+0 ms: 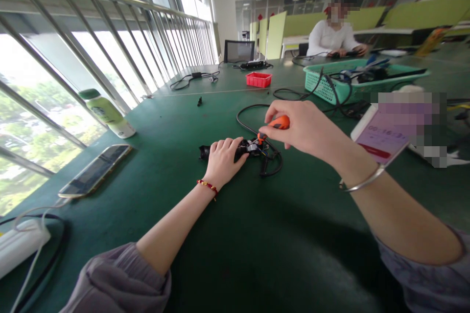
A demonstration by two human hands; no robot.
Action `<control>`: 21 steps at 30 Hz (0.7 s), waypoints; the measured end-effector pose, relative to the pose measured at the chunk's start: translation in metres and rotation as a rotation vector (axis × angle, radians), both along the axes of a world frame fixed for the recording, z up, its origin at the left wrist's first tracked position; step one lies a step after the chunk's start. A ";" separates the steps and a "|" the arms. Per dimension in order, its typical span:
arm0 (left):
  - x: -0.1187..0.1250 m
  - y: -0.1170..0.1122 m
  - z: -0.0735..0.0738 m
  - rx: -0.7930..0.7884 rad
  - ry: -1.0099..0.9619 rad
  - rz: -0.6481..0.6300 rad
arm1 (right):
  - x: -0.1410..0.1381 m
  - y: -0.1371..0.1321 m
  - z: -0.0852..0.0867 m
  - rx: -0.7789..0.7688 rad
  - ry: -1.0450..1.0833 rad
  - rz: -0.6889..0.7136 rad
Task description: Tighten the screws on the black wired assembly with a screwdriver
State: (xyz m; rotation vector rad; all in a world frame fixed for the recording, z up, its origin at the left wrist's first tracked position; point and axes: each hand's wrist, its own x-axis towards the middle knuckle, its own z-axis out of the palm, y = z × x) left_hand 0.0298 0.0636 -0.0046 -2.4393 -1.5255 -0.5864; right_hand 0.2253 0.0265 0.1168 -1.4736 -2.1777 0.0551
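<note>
On the green tabletop lies a black cylindrical device [204, 152] with a cable and its inner parts [253, 147] bare at the right end. My left hand [224, 159] is closed over its middle and presses it to the table. My right hand [299, 124] grips an orange screwdriver [281, 122] by the handle. The screwdriver is tilted, with its lower end at the bare parts; the exact contact of its tip is too small to make out. A black cable [240, 116] loops behind and beside the device.
A phone [96, 170] and a green bottle [110, 113] stand at the left by the railing. A red tray [259, 79] and a green basket [326, 89] of cables are farther back. A lit phone [382, 132] is propped at right. Across the table sits another person [332, 36].
</note>
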 end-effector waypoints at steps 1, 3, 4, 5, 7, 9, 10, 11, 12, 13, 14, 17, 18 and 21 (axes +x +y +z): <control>0.000 0.000 0.000 -0.001 0.006 -0.001 | -0.001 0.000 -0.001 -0.003 -0.001 -0.014; -0.001 0.001 -0.001 -0.003 0.019 0.003 | -0.002 0.000 -0.002 -0.001 -0.015 -0.032; -0.001 0.001 -0.001 -0.004 0.025 0.006 | -0.002 0.000 -0.002 0.004 -0.024 -0.038; -0.001 0.001 -0.001 -0.007 0.028 0.009 | -0.002 0.000 -0.002 0.009 -0.031 -0.040; -0.002 0.002 -0.001 -0.012 0.029 0.008 | -0.002 -0.001 -0.003 0.013 -0.037 -0.039; -0.001 0.002 -0.001 -0.014 0.027 0.003 | -0.003 -0.002 -0.003 0.026 -0.038 -0.034; -0.001 0.002 -0.001 -0.014 0.026 0.003 | -0.004 -0.002 -0.004 0.049 -0.036 -0.042; -0.001 0.002 -0.001 -0.014 0.025 0.004 | -0.006 -0.001 -0.006 0.081 -0.029 -0.059; -0.001 0.002 -0.001 -0.013 0.026 0.006 | -0.007 -0.001 -0.008 0.116 -0.014 -0.085; -0.001 0.001 -0.001 -0.012 0.027 0.007 | -0.009 0.000 -0.010 0.151 0.013 -0.113; -0.001 0.001 -0.001 -0.011 0.028 0.007 | -0.010 0.002 -0.013 0.177 0.055 -0.138; -0.002 0.001 -0.001 -0.010 0.026 0.002 | -0.012 0.005 -0.025 0.237 0.204 -0.147; -0.002 0.001 -0.001 -0.010 0.024 0.001 | -0.011 0.005 -0.030 0.248 0.247 -0.138; -0.003 0.002 -0.001 -0.007 0.021 -0.003 | -0.005 0.001 -0.046 0.267 0.406 -0.107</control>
